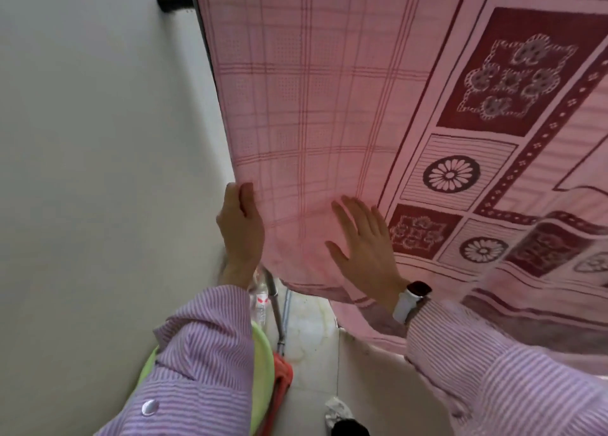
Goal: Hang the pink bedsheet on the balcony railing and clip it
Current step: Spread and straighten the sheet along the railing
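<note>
Pink bedsheet (329, 90) hanging down, just ahead. Left hand (241, 228) pinching its side edge; right hand (365, 241) spread flat against it.

white wall (98, 139), plastic bottle (261, 299), green tub (263, 369)

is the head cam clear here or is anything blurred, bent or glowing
Head view: soft, even light, no glare; the bedsheet glows pink, seemingly backlit. Wide-angle bends the wall edge. Left hand and right hand fairly sharp; the sleeve and lower corners are smeared.
</note>
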Action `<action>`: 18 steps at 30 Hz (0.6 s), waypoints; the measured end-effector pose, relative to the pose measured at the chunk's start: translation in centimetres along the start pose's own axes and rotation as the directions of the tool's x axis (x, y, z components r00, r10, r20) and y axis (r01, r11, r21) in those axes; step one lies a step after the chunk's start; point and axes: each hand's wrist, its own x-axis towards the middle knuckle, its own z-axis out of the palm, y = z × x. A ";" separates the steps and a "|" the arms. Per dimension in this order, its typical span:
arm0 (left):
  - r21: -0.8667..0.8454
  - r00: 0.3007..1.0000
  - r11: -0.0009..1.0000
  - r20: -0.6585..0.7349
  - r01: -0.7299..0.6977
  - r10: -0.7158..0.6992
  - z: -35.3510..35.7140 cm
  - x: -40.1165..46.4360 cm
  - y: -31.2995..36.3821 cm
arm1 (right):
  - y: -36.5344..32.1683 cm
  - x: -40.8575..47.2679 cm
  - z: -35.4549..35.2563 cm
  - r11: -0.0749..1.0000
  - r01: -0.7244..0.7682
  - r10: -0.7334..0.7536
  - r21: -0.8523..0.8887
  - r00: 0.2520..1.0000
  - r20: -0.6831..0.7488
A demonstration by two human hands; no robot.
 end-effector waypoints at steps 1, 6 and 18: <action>0.018 1.000 0.999 0.001 -0.031 0.031 -0.9 -0.1 -0.4 | -0.8 -0.5 0.1 1.000 -0.012 0.012 -0.010 1.000 0.014; 0.052 0.996 0.997 0.079 -0.056 0.052 -3.2 -1.2 -2.8 | -3.7 -1.1 0.2 0.998 -0.006 0.008 -0.067 0.999 0.033; 0.184 0.919 0.946 0.246 0.267 -0.307 -2.7 -8.4 -9.7 | -2.4 -8.1 1.0 0.993 0.020 -0.001 -0.116 0.986 0.165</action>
